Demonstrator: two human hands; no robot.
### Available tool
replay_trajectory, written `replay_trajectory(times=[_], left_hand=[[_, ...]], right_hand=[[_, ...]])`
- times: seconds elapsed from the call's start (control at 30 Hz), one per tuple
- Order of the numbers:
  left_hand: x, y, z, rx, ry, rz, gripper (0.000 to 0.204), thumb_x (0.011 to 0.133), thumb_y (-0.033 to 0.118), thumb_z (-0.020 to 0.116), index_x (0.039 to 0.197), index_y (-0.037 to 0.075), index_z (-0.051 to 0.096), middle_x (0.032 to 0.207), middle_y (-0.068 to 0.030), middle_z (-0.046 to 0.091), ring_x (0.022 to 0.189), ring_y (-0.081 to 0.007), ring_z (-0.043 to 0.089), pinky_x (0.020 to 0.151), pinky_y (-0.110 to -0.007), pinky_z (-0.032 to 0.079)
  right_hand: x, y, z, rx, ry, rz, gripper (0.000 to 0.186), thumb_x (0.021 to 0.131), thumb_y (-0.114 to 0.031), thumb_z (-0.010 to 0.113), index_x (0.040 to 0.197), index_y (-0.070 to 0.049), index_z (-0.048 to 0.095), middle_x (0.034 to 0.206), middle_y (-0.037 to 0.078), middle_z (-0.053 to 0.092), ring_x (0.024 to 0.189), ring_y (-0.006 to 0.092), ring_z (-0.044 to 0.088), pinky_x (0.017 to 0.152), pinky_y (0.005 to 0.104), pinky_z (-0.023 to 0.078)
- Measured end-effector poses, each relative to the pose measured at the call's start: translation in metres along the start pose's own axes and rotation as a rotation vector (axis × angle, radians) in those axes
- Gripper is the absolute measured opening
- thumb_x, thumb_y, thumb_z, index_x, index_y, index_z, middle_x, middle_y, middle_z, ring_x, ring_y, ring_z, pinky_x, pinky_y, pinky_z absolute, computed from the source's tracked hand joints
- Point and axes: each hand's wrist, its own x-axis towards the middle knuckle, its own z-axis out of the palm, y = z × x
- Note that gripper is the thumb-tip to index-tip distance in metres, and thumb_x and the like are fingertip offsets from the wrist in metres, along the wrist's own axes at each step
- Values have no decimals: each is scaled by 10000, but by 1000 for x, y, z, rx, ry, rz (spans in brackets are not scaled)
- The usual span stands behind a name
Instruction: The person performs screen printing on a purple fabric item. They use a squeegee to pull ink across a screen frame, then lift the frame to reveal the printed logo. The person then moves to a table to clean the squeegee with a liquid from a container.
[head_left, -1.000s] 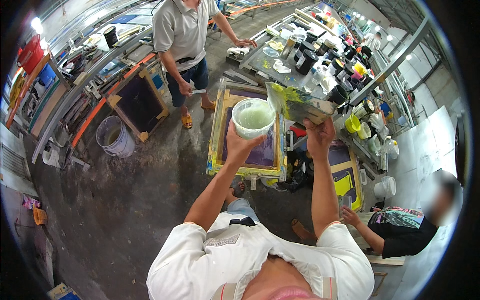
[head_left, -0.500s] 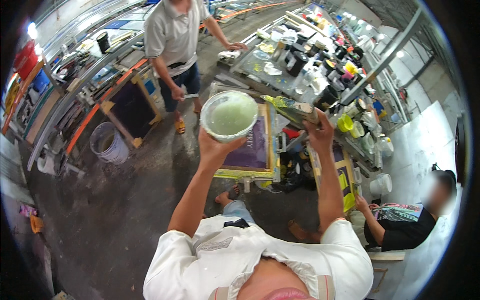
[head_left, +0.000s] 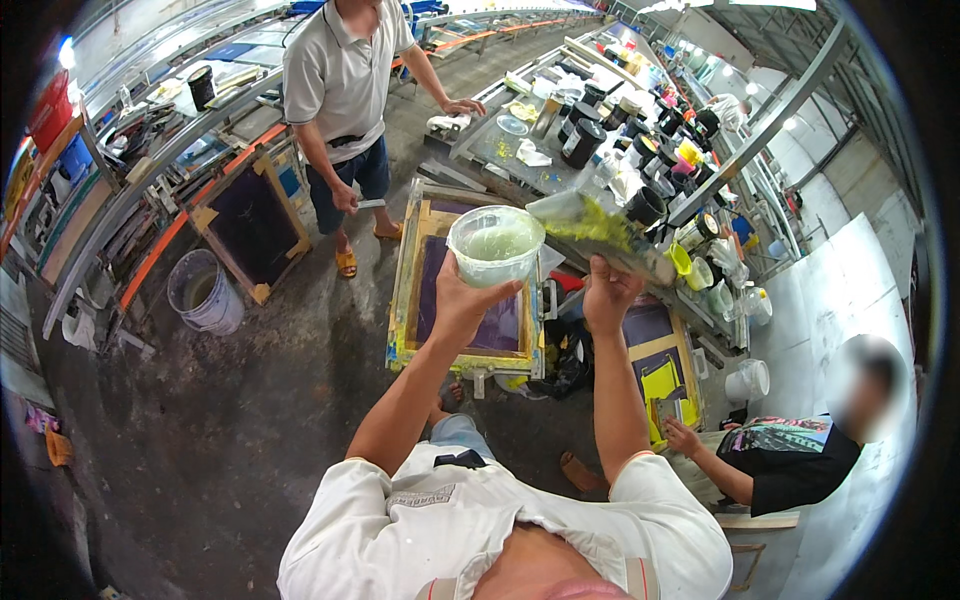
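Note:
My left hand (head_left: pixel 466 304) is closed around a translucent plastic tub (head_left: pixel 497 270) of pale green liquid, with its open top tilted toward me. To the right, my right hand (head_left: pixel 608 296) is shut on a squeegee (head_left: pixel 592 228), held at the lower edge of its long body. Yellow-green ink smears the squeegee, whose far left end comes close to the tub's rim. Below both hands lies a screen-printing frame (head_left: pixel 404 318) with purple mesh, partly hidden by the tub and my left arm.
A cluttered table (head_left: pixel 497 158) with several jars and tubs stands at the far right. A person (head_left: pixel 345 90) stands ahead, one hand on that table. At the right, another person (head_left: pixel 775 445) works over a yellow-patterned screen (head_left: pixel 665 385). A white bucket (head_left: pixel 207 300) stands on the floor left.
The tub in my left hand has moved right and slightly down and shows more of its side. The squeegee has turned, so its broad inked face shows. My right hand has shifted left and down.

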Motion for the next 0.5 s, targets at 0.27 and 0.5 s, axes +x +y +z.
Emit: replay_trajectory(times=[0.27,0.5], left_hand=[[-6,30,4,6,-51,15,790,640,1,911,1312,-2,496,1250,-113,622,1132,-209,638,975,-345,551],[-23,65,-5,60,-102,61,780,637,47,920,1300,-4,513,1254,-105,626,1113,-191,648,940,-338,554]], right_hand=[[32,-9,0,-80,-247,-307,270,889,47,642,1154,15,606,1121,186,676,1098,299,656,977,415,503],[54,6,-50,-404,-360,-353,282,896,66,612,1160,-33,611,1116,126,673,1070,239,650,961,357,491]])
